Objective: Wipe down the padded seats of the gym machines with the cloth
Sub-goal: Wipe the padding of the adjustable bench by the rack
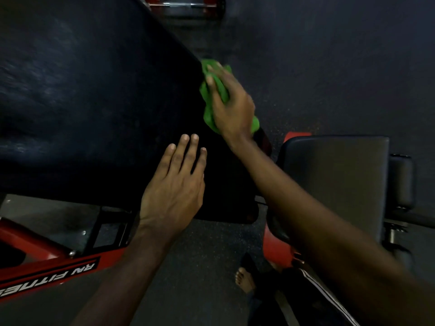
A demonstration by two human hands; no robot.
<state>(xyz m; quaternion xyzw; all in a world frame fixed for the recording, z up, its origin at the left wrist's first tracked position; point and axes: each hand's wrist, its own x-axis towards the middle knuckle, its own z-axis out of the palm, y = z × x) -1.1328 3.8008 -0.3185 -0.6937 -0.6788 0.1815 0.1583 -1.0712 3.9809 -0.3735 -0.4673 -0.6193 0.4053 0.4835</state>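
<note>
Pressing the green cloth [209,116] to the right edge of the black padded seat [94,102] at frame centre, our right hand [233,109] covers and grips the bunched fabric. Just below it, our left hand [174,187] lies flat on the pad, fingers straight.

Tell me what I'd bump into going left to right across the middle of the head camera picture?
Big black pad → left hand lying flat on it → right hand holding the green cloth at the pad's edge → smaller black seat → black roller pad.
</note>
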